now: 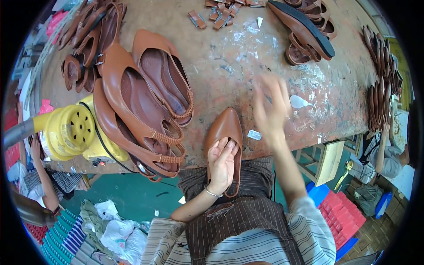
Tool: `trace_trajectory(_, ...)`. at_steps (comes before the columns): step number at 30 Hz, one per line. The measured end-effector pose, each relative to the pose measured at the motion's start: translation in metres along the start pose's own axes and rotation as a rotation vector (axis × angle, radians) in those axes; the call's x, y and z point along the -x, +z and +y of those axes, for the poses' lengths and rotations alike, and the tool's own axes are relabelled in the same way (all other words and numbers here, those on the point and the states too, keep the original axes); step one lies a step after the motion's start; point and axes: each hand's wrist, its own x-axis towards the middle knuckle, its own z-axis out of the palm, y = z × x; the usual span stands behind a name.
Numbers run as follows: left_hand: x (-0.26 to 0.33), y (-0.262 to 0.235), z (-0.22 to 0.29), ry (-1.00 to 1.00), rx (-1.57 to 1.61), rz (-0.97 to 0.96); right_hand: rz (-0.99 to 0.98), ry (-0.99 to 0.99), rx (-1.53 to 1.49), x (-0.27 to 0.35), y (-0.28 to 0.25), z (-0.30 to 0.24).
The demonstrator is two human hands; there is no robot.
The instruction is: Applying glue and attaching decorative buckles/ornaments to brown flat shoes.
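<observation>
A brown pointed-toe slingback shoe [225, 125] lies toe-away at the table's near edge, its heel end over my lap. My left hand [221, 164] is in the shoe's opening with its fingers curled at the upper's edge, gripping it. To the right, my right hand [273, 108] is raised over the table, its fingers smeared by motion, so I cannot make out anything in it. Close to that hand are a small white label [254, 134] and a white drop-shaped piece [299, 102] on the tabletop.
Several similar slingbacks [119, 86] are piled at left beside a yellow blower-like tool [70, 132] with a black cord. Brown bow-shaped pieces [219, 17] lie at the far side; more shoes [304, 31] sit far right. Co-workers' arms [44, 181] show at both sides.
</observation>
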Motion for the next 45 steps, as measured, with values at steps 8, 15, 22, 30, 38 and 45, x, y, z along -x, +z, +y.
trace_trajectory(8, 0.0, 0.01, -0.005, -0.029, -0.037, 0.085, -0.231, -0.294, 0.335, -0.116, 0.101, 0.066)
trace_trajectory(15, -0.002, 0.005, -0.004, -0.011, 0.011, 0.089, -0.306, 0.333, -0.31, -0.029, -0.009, 0.019)
trace_trajectory(22, -0.008, 0.015, 0.001, -0.006, -0.007, 0.062, -0.704, 0.706, -0.735, 0.026, -0.039, -0.007)
trace_trajectory(30, -0.005, 0.012, -0.003, -0.018, -0.032, 0.05, -0.726, 0.735, -0.649, 0.033, -0.03, -0.008)
trace_trajectory(38, -0.003, 0.009, -0.004, -0.006, -0.041, 0.054, -0.73, 0.694, -0.603, 0.034, -0.029, -0.008)
trace_trajectory(45, -0.009, 0.013, -0.002, -0.014, -0.048, 0.07, -0.701, 0.668, -0.617, 0.03, -0.025, -0.008)
